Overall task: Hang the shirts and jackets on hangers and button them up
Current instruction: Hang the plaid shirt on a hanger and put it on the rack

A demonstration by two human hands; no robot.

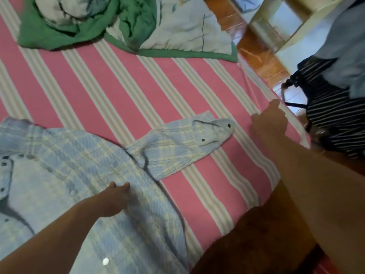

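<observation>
One plaid shirt (88, 175), two hands (116, 196) (270, 121), one quilt (126, 26)

I see a soft, puckered cloth shirt (94, 171) in pale blue and cream check, matt, with small dark glossy buttons on its cuff. Under it the bed sheet (122, 89) looks like smooth matt cotton; near the bed's far edge lies a quilted cloth blanket (138, 22). Beyond the right edge, the wooden floor (256, 56) shines, polished.

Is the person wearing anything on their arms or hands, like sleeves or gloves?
No. Both forearms are bare, with no sleeves showing. The left hand and right hand have no gloves, and no rings, watch or bracelets show.
</observation>
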